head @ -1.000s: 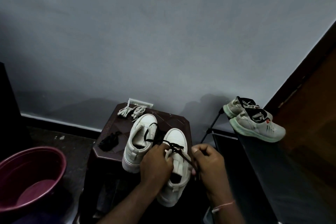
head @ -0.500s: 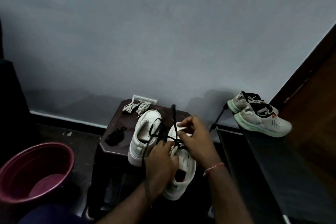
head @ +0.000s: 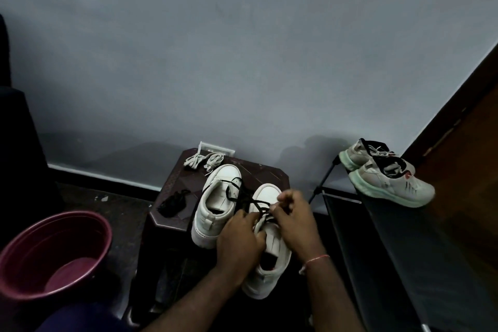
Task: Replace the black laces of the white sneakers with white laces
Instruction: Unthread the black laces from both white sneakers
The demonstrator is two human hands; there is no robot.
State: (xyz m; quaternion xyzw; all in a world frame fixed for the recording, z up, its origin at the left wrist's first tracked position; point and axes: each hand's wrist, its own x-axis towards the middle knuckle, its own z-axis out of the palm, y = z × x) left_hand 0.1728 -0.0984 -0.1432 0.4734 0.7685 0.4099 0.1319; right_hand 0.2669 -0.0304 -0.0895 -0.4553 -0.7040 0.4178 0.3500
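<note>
Left hand (head: 239, 240) clasps the near sneaker (head: 272, 259) at the table's (head: 269, 174) 6 o'clock edge; right hand (head: 293, 221) pinches its black lace (head: 244, 199). White laces (head: 204, 160) lie at 11 o'clock.

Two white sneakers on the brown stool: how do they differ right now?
Lacing: the white sneaker under the hands has a black lace crossed in its eyelets; the other white sneaker, nearer the maroon plastic bucket, shows none threaded.
Handling: the left hand grips the first and the right hand pinches its lace; no hand touches the other.
Shared: both white, toes toward the wall, on the dark brown plastic stool.
</note>
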